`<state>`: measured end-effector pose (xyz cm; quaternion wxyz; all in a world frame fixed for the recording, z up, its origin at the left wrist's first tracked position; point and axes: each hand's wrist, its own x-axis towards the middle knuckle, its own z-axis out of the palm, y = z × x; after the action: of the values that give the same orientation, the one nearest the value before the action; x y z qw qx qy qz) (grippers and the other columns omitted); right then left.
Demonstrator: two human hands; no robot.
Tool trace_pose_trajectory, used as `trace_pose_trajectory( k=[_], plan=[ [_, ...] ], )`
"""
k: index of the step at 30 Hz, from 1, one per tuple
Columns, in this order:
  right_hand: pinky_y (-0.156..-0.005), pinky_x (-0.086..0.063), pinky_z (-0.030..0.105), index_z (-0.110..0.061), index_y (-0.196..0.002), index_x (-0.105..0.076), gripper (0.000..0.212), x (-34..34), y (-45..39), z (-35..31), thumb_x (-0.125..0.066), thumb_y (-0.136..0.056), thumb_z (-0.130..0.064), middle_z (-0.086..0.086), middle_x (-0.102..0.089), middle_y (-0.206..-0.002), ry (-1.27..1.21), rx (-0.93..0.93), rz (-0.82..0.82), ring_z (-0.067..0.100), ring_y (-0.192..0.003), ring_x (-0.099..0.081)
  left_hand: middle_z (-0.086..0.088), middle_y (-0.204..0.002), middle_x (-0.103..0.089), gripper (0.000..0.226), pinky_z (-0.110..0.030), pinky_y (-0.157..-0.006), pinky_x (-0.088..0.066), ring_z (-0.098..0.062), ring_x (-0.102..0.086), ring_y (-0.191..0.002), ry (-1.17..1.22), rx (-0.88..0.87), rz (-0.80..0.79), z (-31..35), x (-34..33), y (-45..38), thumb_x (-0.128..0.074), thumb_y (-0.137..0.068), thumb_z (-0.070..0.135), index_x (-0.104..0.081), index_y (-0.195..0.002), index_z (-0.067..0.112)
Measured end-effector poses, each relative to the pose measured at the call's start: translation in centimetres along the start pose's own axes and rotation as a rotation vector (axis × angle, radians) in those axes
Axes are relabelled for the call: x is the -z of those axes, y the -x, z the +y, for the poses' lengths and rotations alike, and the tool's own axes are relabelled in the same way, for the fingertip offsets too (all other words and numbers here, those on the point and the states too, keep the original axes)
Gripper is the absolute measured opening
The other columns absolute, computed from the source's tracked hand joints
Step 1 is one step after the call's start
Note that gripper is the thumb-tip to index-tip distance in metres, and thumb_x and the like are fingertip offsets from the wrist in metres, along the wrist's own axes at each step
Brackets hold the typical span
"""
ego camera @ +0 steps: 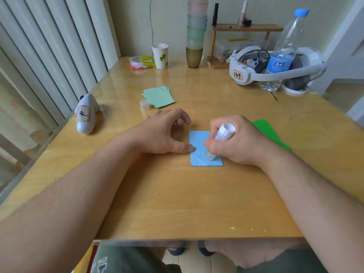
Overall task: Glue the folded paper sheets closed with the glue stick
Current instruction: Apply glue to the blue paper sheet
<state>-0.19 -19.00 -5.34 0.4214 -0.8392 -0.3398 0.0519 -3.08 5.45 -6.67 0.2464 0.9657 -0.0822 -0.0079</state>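
A folded light blue paper sheet lies flat in the middle of the wooden table. My right hand grips a white glue stick, tilted, with its clear tip pressed on the blue sheet. My left hand rests on the table, its thumb pressing the sheet's left edge, the other fingers loosely curled and holding nothing. The glue stick's clear cap stands next to a small pile of pale green folded sheets. A bright green sheet lies to the right of my right hand.
A white shark-shaped toy lies at the table's left edge. At the back stand a paper cup, a snack packet, a stack of cups, a small wooden shelf, a white headset and a water bottle.
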Motion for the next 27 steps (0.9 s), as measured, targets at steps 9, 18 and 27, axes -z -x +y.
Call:
trace_pose_trajectory(
  k=[9, 18, 27],
  plan=[
    [-0.052, -0.028, 0.028, -0.014, -0.065, -0.048, 0.025, 0.7, -0.1, 0.4, -0.069, -0.073, -0.026, -0.012, -0.035, -0.054, 0.058, -0.005, 0.005, 0.009, -0.056, -0.032, 0.027, -0.112, -0.053, 0.074, -0.046, -0.109, -0.041, -0.014, -0.047, -0.114, -0.007, -0.003, -0.003, -0.1, 0.0, -0.1, -0.067, -0.054, 0.086, -0.049, -0.117, 0.052],
    [-0.053, -0.023, 0.032, -0.003, -0.059, -0.039, 0.031, 0.8, -0.3, 0.5, -0.065, -0.070, -0.017, 0.003, -0.032, -0.057, -0.152, 0.052, 0.164, 0.015, -0.058, -0.029, 0.028, -0.112, -0.053, 0.074, -0.045, -0.109, -0.040, -0.012, -0.045, -0.114, -0.008, 0.001, -0.007, -0.1, 0.0, -0.1, -0.068, -0.055, 0.086, -0.049, -0.118, 0.052],
    [-0.061, -0.043, 0.024, -0.020, -0.070, -0.069, 0.014, -1.5, -0.2, -0.1, -0.076, -0.078, -0.030, -0.007, -0.062, -0.067, -0.205, 0.076, 0.013, 0.007, -0.065, -0.054, 0.028, -0.111, -0.052, 0.073, -0.043, -0.110, -0.039, -0.013, -0.045, -0.112, -0.019, 0.007, -0.013, 0.1, 0.1, 0.0, -0.064, -0.054, 0.086, -0.048, -0.116, 0.053]
  ],
)
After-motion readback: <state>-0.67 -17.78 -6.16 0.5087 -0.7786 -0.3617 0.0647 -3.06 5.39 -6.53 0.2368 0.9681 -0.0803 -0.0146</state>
